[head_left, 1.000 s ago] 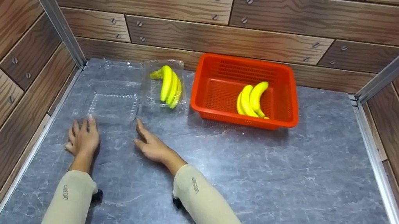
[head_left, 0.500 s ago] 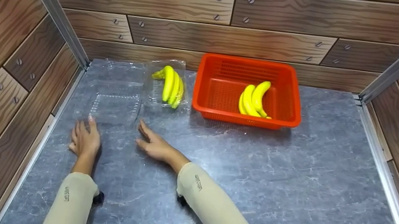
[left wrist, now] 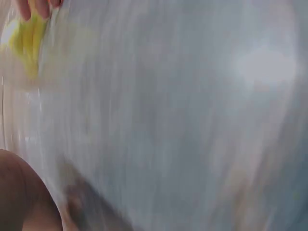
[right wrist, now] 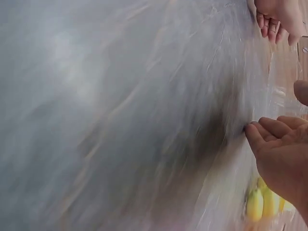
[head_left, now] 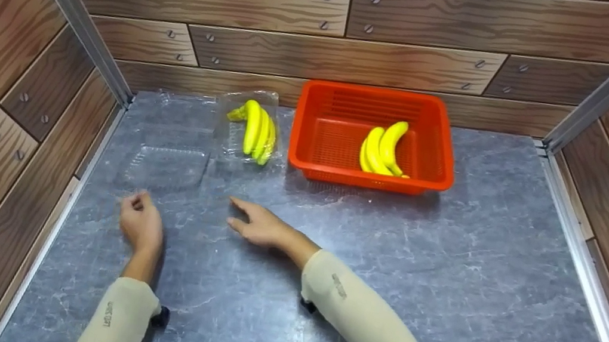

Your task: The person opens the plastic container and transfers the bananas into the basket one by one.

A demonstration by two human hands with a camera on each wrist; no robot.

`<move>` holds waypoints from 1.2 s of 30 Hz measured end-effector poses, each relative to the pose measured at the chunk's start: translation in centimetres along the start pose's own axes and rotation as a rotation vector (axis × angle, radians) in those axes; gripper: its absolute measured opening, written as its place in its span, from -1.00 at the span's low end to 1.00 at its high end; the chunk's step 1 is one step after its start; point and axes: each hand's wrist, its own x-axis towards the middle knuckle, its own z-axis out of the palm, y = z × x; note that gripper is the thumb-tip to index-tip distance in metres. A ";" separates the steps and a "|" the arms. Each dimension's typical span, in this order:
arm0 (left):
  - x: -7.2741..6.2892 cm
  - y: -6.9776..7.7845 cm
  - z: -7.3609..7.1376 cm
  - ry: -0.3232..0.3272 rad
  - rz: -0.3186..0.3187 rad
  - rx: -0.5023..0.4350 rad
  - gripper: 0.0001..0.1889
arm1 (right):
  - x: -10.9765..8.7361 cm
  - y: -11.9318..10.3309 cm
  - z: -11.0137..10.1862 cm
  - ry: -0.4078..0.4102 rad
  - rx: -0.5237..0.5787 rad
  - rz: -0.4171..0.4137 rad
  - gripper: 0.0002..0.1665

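Note:
My left hand [head_left: 142,225] is at the near side of a clear plastic container [head_left: 167,167] on the left of the table, its fingers loosely bent with nothing held. My right hand [head_left: 263,225] hovers over the table to the container's right, thumb and fingers apart and nothing between them. Its fingers also show in the right wrist view [right wrist: 284,149]. Behind it, a bunch of bananas [head_left: 261,131] lies in another clear plastic container [head_left: 223,147]. The left wrist view is motion-blurred, with yellow bananas [left wrist: 30,43] at its upper left.
A red plastic basket [head_left: 305,129] stands at the back centre, with another bunch of bananas [head_left: 383,149] inside. More clear plastic [head_left: 182,101] lies at the back left. Wood-patterned walls [head_left: 269,3] enclose the grey marbled table [head_left: 445,276] at the back and sides.
Both hands have drawn back from the front clear container: the left towards me and slightly right, its fingers bending, the right further to the right. The bananas and basket stay put.

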 end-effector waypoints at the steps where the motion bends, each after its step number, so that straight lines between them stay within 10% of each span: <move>1: -0.6 0.2 0.5 0.004 0.025 -0.006 -0.61 | -0.4 0.2 -0.3 0.014 0.003 -0.001 -0.21; 11: -6.4 2.2 4.6 -0.195 0.119 -0.014 -0.76 | -3.1 2.2 -2.4 0.116 -0.012 0.004 -0.23; 22: -9.1 3.7 6.8 -0.307 0.107 -0.036 -0.71 | -4.3 3.8 -3.6 0.227 0.071 0.034 -0.26; 36: -8.3 6.6 10.7 -0.398 -0.172 -0.084 -0.13 | -4.7 5.2 -4.8 0.369 0.153 0.005 -0.28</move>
